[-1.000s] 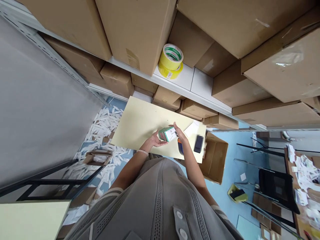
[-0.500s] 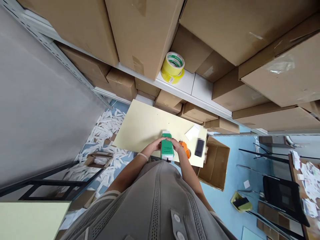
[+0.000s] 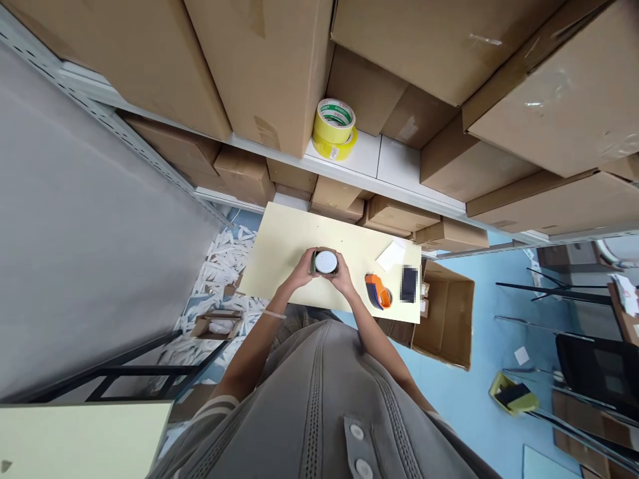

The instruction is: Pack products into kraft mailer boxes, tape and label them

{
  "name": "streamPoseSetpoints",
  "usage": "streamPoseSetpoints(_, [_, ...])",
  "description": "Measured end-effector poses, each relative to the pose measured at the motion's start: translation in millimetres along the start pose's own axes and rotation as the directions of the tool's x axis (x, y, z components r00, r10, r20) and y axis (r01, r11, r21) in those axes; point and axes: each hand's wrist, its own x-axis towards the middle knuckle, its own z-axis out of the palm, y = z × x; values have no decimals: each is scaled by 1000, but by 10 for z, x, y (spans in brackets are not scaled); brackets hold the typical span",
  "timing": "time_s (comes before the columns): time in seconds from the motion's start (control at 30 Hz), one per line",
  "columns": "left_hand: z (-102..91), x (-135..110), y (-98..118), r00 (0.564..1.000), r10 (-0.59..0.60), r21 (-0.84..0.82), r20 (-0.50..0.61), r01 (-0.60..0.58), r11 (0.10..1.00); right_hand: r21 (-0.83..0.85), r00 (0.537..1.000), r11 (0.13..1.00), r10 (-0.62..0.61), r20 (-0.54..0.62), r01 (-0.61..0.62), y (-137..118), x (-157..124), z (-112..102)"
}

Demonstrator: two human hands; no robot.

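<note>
The green box (image 3: 313, 262) is held over the pale table between my two hands, turned so that I look at its end. A white round top (image 3: 326, 261), like a lid, shows there; whether it sits inside the box I cannot tell. My left hand (image 3: 301, 271) is wrapped round the left side, and my right hand (image 3: 343, 275) grips the right side. Most of the box's green faces are hidden by my fingers. To the right of my right hand lies an orange tape dispenser (image 3: 378, 291) on the table.
On the pale table (image 3: 284, 233) are white paper (image 3: 391, 254) and a dark blurred rectangle (image 3: 409, 284). Yellow tape rolls (image 3: 333, 130) sit on the shelf (image 3: 369, 156) among cardboard boxes. An open carton (image 3: 444, 316) stands right of the table. White strips (image 3: 219, 266) cover the floor at left.
The green box has been tipped from showing its long printed face to showing its end with the white round top. Both hands have moved slightly up and round its sides.
</note>
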Motion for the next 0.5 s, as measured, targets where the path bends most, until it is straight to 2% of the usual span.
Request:
streamPoseSetpoints(0.03, [-39, -22, -77, 994, 107, 129, 16, -108, 986, -19, 1000, 1000, -11, -7, 11, 45, -49, 50])
streamPoseSetpoints(0.1, [-122, -60, -228, 944, 312, 366, 110, -331, 870, -47, 1000, 999, -11, -6, 11, 119, -130, 114])
streamPoseSetpoints(0.13, [-162, -77, -293, 928, 345, 424, 139, -371, 826, -48, 1000, 999, 5, -1, -5, 147, -159, 129])
streamPoseSetpoints(0.2, [-231, -114, -386, 916, 360, 476, 175, -399, 784, -26, 998, 998, 58, 9, -58, 185, -199, 133])
streamPoseSetpoints(0.3, [-285, -187, -417, 898, 374, 488, 231, -439, 755, 48, 993, 992, 114, 45, -116, 202, -244, 100])
streamPoseSetpoints(0.4, [-272, -268, -343, 864, 429, 493, 264, -503, 710, 105, 995, 991, 81, 62, -87, 177, -303, 46])
streamPoseSetpoints(0.5, [-217, -321, -238, 831, 500, 525, 245, -547, 652, 113, 998, 993, 24, 50, -29, 127, -364, -2])
